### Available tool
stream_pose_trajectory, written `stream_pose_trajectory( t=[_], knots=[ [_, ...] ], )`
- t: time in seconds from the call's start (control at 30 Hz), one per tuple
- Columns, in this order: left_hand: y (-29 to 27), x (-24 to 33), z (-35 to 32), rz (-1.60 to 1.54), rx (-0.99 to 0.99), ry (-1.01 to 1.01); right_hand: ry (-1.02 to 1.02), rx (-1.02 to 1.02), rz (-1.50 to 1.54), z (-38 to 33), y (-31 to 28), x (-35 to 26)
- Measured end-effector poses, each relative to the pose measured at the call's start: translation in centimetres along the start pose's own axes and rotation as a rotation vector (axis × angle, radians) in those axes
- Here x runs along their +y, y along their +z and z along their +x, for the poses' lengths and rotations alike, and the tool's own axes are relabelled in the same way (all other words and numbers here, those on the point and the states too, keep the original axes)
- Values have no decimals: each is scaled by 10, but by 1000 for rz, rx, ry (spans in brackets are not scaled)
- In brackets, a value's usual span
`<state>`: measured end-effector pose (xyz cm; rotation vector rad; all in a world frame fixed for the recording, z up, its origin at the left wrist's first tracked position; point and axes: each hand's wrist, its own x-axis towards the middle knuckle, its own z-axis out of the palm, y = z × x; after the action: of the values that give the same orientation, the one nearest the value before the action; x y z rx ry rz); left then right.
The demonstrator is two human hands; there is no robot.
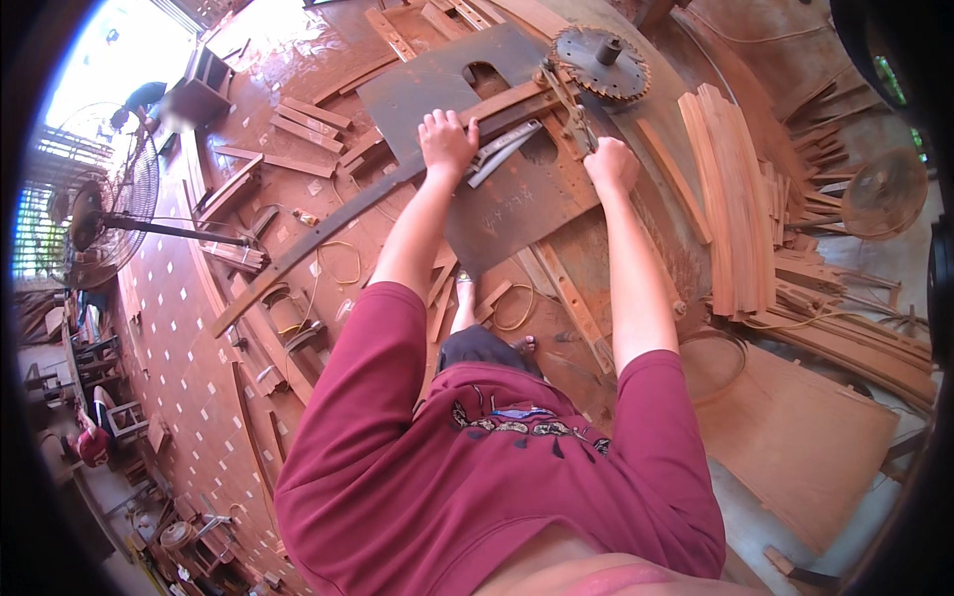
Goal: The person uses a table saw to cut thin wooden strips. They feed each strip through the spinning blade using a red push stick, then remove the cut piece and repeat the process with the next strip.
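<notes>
A dark metal machine plate [507, 214] lies in front of me, with slots cut through it. Across it runs a long straight bar [318, 233], reaching out to the left; a wooden strip [507, 102] lies along its far end. My left hand [447, 144] is closed over the bar, fingers on its far side. Beside that hand rests a slotted silver metal piece [507, 142]. My right hand [611, 166] is closed by a rusty metal fixture [574, 124] at the plate's right side; what its fingers grip is hidden. Beyond stands a toothed circular saw blade [586, 72].
Long wooden boards [730, 199] are stacked on the right. Cut wood pieces [306, 127] lie on the left floor near a standing fan [99, 204]. A brown sheet [795, 437] lies at lower right. Other people are far left, one in a red top [93, 444].
</notes>
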<state>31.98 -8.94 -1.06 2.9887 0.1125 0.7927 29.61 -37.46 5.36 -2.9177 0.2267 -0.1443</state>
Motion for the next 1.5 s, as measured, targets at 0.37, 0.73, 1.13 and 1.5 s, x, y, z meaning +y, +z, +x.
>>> stream_pose_trajectory(
  t=[0.37, 0.73, 1.13, 1.5],
  knots=[
    [-65, 90, -130, -97, -61, 10, -6, 109, 16, -126, -20, 121],
    [-95, 121, -182, -359, -69, 7, 202, 206, -10, -180, -19, 161],
    [-82, 105, -163, -317, -23, 19, 233, 284, -109, -160, -9, 128],
    [-28, 38, -73, -252, 48, 32, 140, 186, -53, -73, 7, 44]
  ],
)
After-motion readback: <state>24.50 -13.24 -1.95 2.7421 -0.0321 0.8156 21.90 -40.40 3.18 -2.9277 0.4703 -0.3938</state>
